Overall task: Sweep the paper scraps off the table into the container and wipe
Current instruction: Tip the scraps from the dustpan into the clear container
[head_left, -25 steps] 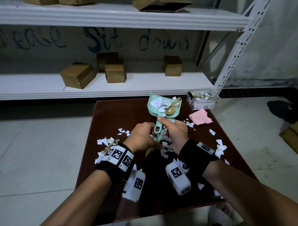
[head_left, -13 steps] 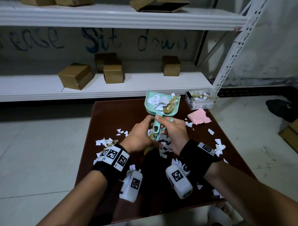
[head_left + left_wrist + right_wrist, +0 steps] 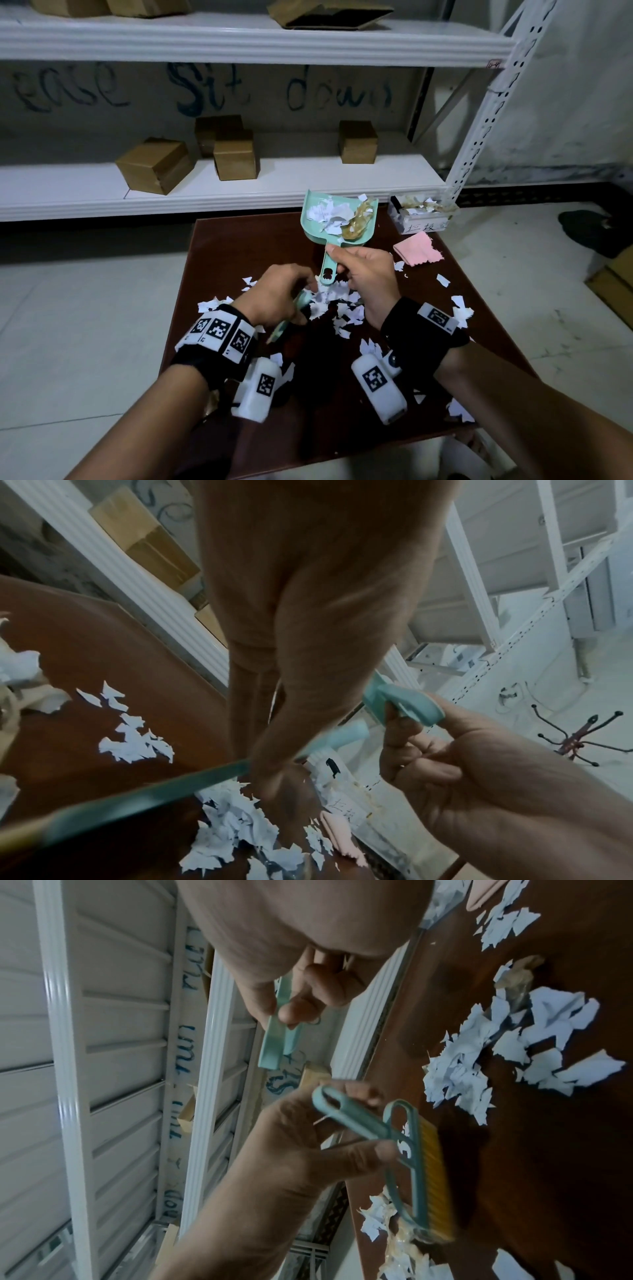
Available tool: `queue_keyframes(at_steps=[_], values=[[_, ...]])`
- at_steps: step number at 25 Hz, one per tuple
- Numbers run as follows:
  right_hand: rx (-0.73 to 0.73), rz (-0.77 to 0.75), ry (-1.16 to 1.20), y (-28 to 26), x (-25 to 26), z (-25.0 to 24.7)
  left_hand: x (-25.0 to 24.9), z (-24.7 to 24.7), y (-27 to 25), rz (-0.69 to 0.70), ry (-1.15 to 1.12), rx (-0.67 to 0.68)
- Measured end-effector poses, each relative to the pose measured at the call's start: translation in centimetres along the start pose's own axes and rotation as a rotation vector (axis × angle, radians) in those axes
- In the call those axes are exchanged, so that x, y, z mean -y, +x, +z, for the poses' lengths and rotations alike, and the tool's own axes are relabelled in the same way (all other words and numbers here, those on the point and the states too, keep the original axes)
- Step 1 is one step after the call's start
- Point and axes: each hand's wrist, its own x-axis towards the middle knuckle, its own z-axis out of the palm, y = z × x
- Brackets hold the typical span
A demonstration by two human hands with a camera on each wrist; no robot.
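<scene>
Raised: mint-green plastic dustpan [image 3: 337, 219], handle pinched in right hand [image 3: 368, 274]; left hand [image 3: 281, 298] gripping yellow-bristled brush [image 3: 416, 1172], lowered over scraps [image 3: 337, 306].

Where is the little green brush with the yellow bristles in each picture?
Head: the brush peeks out under the left hand, left of centre, mostly hidden.
Left wrist: its blurred green bar crosses the lower left.
Right wrist: lower right, yellow bristles toward the table.
Shared landmark: the dustpan handle in the right hand, also at and.
</scene>
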Motion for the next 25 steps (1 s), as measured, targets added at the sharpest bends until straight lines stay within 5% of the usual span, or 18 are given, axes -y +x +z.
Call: queue_keyframes(at_steps=[3, 12, 25], values=[[-0.022, 0.008, -0.019, 0.6, 0.0, -0.5, 0.3, 0.7, 0.0, 0.019, -0.05, -0.155], [-0.105, 0.067, -0.068, 2.7, -0.4, -2.2, 1.9, -0.8, -0.6, -0.131, 0.106, -0.091], [-0.227, 0.171, 0.007, 7.4, -2.2, -9.4, 0.6, -2.2, -0.6, -0.159, 0.178, -0.183]])
